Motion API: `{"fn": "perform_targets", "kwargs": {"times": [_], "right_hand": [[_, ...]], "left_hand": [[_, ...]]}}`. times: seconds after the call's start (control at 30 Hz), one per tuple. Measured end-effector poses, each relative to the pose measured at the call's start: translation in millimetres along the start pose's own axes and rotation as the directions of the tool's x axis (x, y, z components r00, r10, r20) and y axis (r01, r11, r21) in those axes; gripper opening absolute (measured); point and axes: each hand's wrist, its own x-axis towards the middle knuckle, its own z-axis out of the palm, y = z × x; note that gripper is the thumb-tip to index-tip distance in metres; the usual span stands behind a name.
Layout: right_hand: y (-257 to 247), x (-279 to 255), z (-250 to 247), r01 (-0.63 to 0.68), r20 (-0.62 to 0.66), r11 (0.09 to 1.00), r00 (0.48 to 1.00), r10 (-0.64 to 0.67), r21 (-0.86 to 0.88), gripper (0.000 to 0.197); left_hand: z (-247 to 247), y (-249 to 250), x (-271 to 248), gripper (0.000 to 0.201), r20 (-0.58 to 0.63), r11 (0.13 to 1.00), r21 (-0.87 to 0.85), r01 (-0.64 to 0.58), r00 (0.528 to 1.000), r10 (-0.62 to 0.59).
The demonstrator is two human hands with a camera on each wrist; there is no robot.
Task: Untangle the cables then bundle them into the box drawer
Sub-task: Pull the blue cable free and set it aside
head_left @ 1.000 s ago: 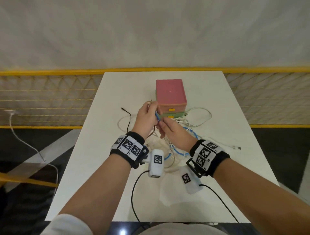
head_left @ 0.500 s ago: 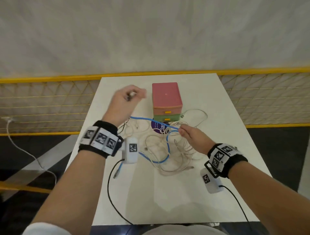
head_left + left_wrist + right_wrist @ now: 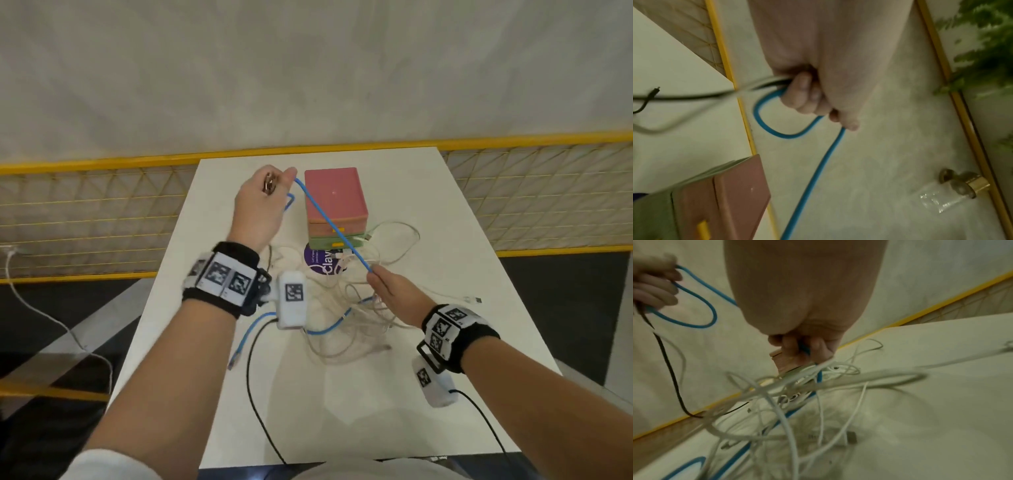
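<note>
Nearest, a tangle of white cables [image 3: 346,322] is spread on the table [image 3: 342,411], the blue cable [image 3: 330,224] threaded through it. Just beyond, that cable is pinched by the right hand [image 3: 394,291] and stretched taut up to the left hand [image 3: 262,205], where a blue loop is gripped together with a black lead [image 3: 670,369]. Farthest stands the box drawer [image 3: 335,209] — its drawers apparently closed. A hard pull could tighten the knot or drag the pile against the box — the strands are interlaced.
</note>
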Motion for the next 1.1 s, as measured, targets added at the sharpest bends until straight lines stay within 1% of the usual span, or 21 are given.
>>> {"fn": "perform_targets", "kwargs": {"times": [0.03, 0.07, 0.1, 0.2, 0.23, 0.33, 0.4, 0.43, 0.5, 0.53, 0.57, 0.63, 0.67, 0.7, 0.77, 0.8, 0.87, 0.93, 0.97, 1.03, 1.1], "right_hand": [[0, 0, -1, -0.004, -0.015, 1.000, 1.000, 0.004, 0.015, 0.023], [-3, 1, -3, 0.003, -0.028, 1.000, 1.000, -0.002, 0.021, 0.025], [-8, 3, -5, 0.015, -0.040, 1.000, 0.999, -0.014, 0.024, 0.026], [-22, 13, -11, 0.072, -0.069, 0.997, 0.995, -0.072, -0.005, 0.019], [-25, 15, -13, 0.090, -0.070, 0.996, 0.993, -0.092, -0.027, 0.017], [-30, 17, -17, 0.092, -0.069, 0.993, 0.993, -0.097, -0.075, 0.016], [-31, 18, -20, 0.065, -0.074, 0.994, 0.995, -0.072, -0.090, 0.021], [-30, 18, -21, 0.060, -0.073, 0.994, 0.995, -0.067, -0.095, 0.024], [-32, 17, -21, 0.099, -0.059, 0.990, 0.993, -0.105, -0.099, 0.024], [-34, 17, -21, 0.135, -0.054, 0.986, 0.989, -0.140, -0.096, 0.022], [-36, 17, -21, 0.168, -0.054, 0.981, 0.983, -0.174, -0.097, 0.019], [-37, 17, -22, 0.196, -0.043, 0.975, 0.979, -0.201, -0.103, 0.020], [-33, 17, -22, 0.179, -0.033, 0.979, 0.982, -0.184, -0.099, 0.022], [-27, 17, -21, 0.145, -0.027, 0.986, 0.989, -0.148, -0.085, 0.022], [-13, 14, -21, 0.068, -0.024, 0.996, 0.997, -0.069, -0.050, 0.022], [-8, 13, -21, 0.042, -0.024, 0.998, 0.999, -0.043, -0.045, 0.022], [-5, 14, -20, 0.031, -0.026, 0.998, 0.999, -0.033, -0.058, 0.022], [-11, 19, -18, 0.048, -0.047, 0.997, 0.998, -0.051, -0.059, 0.021], [-15, 22, -18, 0.058, -0.060, 0.997, 0.996, -0.061, -0.051, 0.021], [-20, 26, -16, 0.088, -0.077, 0.995, 0.993, -0.091, -0.048, 0.022], [-24, 26, -14, 0.143, -0.090, 0.989, 0.985, -0.147, -0.044, 0.025]], "left_hand": [[-4, -3, 6, 0.025, -0.021, 0.997, 0.075, -0.018, 1.000, 0.020], [-4, -5, 5, 0.020, 0.004, 0.989, 0.146, -0.029, 1.000, 0.028], [0, -8, 1, 0.025, 0.064, 0.978, 0.204, -0.054, 0.997, 0.042], [27, -17, -29, 0.072, 0.354, 0.924, 0.309, -0.223, 0.929, 0.105], [34, -19, -38, 0.083, 0.396, 0.904, 0.336, -0.264, 0.910, 0.119], [47, -27, -54, 0.096, 0.359, 0.859, 0.377, -0.346, 0.910, 0.209], [49, -27, -52, 0.091, 0.339, 0.861, 0.345, -0.373, 0.905, 0.256], [50, -27, -50, 0.084, 0.381, 0.869, 0.316, -0.381, 0.890, 0.252], [51, -28, -47, 0.057, 0.564, 0.867, 0.292, -0.403, 0.805, 0.184], [52, -31, -46, 0.040, 0.633, 0.873, 0.290, -0.392, 0.763, 0.132], [52, -34, -45, 0.033, 0.664, 0.893, 0.276, -0.356, 0.742, 0.090], [48, -39, -41, 0.037, 0.663, 0.910, 0.254, -0.327, 0.744, 0.082], [42, -38, -37, 0.036, 0.627, 0.907, 0.262, -0.329, 0.772, 0.099], [35, -37, -31, 0.034, 0.559, 0.905, 0.278, -0.321, 0.821, 0.119], [17, -40, -13, 0.031, 0.314, 0.917, 0.308, -0.252, 0.937, 0.152], [7, -42, -5, 0.032, 0.186, 0.918, 0.329, -0.222, 0.968, 0.167], [-4, -46, 3, 0.029, 0.073, 0.890, 0.412, -0.198, 0.980, 0.184], [1, -43, -2, 0.026, 0.126, 0.882, 0.423, -0.208, 0.977, 0.170], [9, -39, -9, 0.038, 0.208, 0.882, 0.405, -0.240, 0.964, 0.166], [29, -34, -27, 0.052, 0.423, 0.875, 0.374, -0.309, 0.896, 0.135], [49, -40, -40, 0.042, 0.568, 0.843, 0.374, -0.386, 0.814, 0.121]]}}
